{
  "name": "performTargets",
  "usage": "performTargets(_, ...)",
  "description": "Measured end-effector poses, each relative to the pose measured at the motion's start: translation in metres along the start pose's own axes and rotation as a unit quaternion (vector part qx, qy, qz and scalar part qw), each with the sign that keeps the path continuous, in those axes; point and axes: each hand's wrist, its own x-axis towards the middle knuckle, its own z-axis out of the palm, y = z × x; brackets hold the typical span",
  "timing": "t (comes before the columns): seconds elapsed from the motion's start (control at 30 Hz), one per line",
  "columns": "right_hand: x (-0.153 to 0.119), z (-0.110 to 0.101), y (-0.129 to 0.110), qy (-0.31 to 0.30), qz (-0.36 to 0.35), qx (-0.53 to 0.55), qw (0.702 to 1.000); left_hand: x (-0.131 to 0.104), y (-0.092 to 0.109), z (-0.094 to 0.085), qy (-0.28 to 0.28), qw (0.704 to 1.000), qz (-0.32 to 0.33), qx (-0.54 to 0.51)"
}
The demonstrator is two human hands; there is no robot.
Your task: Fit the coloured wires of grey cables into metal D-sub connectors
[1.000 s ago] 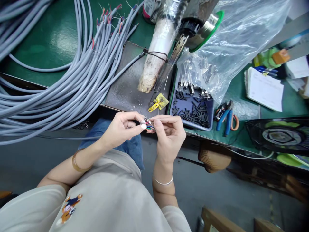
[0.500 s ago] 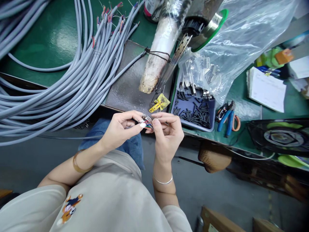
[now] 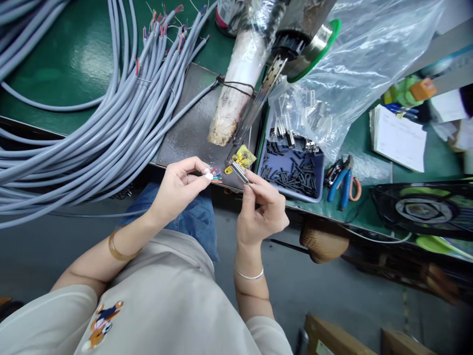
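Coloured wires fan out from the pinched fingertips of my left hand. The grey cable they likely belong to is mostly hidden by that hand. My right hand is closed on a metal multi-pin connector, held tilted between thumb and fingers. A gap separates the wire ends from the connector. Just behind the connector, a yellow clip-like piece with a yellow pad lies below the tip of a soldering iron.
A bundle of grey cables covers the left of the green bench. To the right stand a blue tray of black sleeves and bagged connectors, pliers, a paper stack and a fan. A white duct hangs over a dark plate.
My hands have moved apart. The connector has shifted up and away from the wires in my right hand, and the wire ends now show freely. The camera view has shifted slightly.
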Motion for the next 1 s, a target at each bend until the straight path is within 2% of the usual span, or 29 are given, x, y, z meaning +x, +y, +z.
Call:
performTargets(0.13,-0.001,0.001,0.002,-0.057,0.049,0.05,0.996,0.007,0.001,0.005,-0.007,1.0,-0.005,0.013)
performTargets(0.23,0.0,0.0,0.001,-0.084,0.042,0.05,0.994,0.01,0.002,0.009,0.0,1.0,-0.004,0.02)
performTargets(0.53,0.012,0.0,0.0,-0.088,-0.01,0.019,0.996,0.013,0.008,0.012,-0.001,0.999,0.016,0.029)
performTargets(1.0,0.021,-0.002,0.001,-0.096,-0.038,-0.001,0.995,0.013,0.008,0.011,-0.002,0.998,0.048,0.051)
